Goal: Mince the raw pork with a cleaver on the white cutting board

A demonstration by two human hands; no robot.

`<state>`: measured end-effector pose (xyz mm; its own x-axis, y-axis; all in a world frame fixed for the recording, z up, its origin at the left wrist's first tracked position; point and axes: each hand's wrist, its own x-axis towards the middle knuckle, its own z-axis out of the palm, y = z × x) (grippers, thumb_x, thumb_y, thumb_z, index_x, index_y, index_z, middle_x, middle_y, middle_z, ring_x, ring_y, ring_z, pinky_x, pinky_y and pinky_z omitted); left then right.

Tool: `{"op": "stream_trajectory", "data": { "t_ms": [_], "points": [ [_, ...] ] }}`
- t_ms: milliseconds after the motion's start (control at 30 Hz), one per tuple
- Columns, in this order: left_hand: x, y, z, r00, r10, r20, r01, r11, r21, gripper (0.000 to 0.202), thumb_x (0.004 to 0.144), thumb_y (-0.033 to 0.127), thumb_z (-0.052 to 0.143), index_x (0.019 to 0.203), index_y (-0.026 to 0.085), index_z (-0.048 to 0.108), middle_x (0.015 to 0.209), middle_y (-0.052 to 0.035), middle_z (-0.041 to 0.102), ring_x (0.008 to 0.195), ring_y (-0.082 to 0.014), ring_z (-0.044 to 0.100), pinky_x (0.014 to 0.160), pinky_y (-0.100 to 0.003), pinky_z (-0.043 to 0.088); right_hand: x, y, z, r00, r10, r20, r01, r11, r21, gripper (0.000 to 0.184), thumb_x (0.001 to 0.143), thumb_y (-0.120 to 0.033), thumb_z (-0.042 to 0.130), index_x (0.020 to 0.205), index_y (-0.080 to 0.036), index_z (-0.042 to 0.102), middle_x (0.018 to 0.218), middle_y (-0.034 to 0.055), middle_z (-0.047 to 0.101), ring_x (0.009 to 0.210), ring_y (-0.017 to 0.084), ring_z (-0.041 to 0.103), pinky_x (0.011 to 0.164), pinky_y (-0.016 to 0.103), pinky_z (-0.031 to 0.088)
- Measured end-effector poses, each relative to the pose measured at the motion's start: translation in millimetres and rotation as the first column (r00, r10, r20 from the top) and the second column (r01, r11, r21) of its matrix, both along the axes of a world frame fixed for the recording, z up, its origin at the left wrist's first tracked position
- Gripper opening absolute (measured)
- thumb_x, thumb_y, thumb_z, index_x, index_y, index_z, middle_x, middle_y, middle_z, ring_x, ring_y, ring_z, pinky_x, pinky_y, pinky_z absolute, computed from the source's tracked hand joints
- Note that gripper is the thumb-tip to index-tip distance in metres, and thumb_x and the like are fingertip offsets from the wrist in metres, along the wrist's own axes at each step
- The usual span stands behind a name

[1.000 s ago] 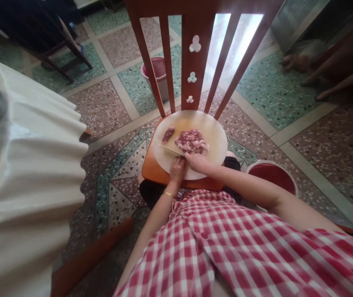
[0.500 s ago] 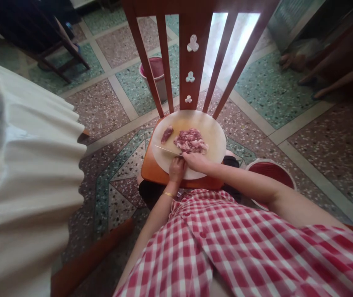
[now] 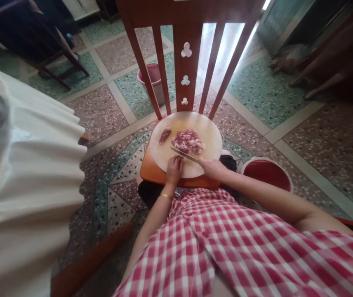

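A round pale cutting board (image 3: 210, 132) lies on the seat of a wooden chair (image 3: 151, 173). On the board sits a pile of chopped raw meat (image 3: 188, 141), with one separate piece of meat (image 3: 164, 134) to its left. My right hand (image 3: 212, 167) grips the handle of a knife (image 3: 184, 154) whose blade points left across the board, just in front of the pile. My left hand (image 3: 174, 168) rests with curled fingers on the board's near edge, beside the blade. A gold bangle circles that wrist.
The chair's slatted back (image 3: 185, 53) rises behind the board. A pink bucket (image 3: 153, 76) stands beyond it and a red basin (image 3: 267, 173) on the floor at right. A white-clothed table (image 3: 28, 165) fills the left. Another person's feet (image 3: 283, 64) show at upper right.
My right hand has drawn back to the right with the knife, so the blade tip sits nearer the meat pile. The left hand has hardly moved. The view shifted slightly.
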<state>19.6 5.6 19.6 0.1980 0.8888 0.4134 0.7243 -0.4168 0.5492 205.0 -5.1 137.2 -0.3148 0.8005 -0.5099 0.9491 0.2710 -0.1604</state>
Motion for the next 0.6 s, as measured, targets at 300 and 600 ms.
{"op": "stream_trajectory", "data": {
  "t_ms": [300, 600],
  "points": [
    [0.7, 1.9, -5.1, 0.999, -0.019, -0.033, 0.018, 1.0, -0.017, 0.016, 0.086, 0.022, 0.045, 0.09, 0.016, 0.059, 0.092, -0.0099, 0.059, 0.093, -0.0201, 0.052, 0.083, -0.036, 0.046, -13.2, 10.2, -15.8, 0.998, 0.053, -0.017, -0.053, 0.999, 0.004, 0.031, 0.087, -0.013, 0.035, 0.117, -0.015, 0.041, 0.09, 0.012, 0.065, 0.082, 0.024, 0.064, 0.065, 0.029, 0.045],
    [-0.2, 1.2, -13.6, 0.99, 0.019, -0.138, -0.02, 1.0, -0.007, 0.017, 0.084, 0.021, 0.047, 0.094, 0.013, 0.059, 0.087, -0.0112, 0.058, 0.088, -0.0221, 0.053, 0.078, -0.036, 0.047, -61.6, 43.3, -20.5, 0.983, 0.147, -0.113, -0.142, 0.988, 0.055, 0.028, 0.09, -0.016, 0.031, 0.116, -0.012, 0.041, 0.1, 0.0162, 0.063, 0.092, 0.023, 0.062, 0.074, 0.03, 0.045]
  ]
}}
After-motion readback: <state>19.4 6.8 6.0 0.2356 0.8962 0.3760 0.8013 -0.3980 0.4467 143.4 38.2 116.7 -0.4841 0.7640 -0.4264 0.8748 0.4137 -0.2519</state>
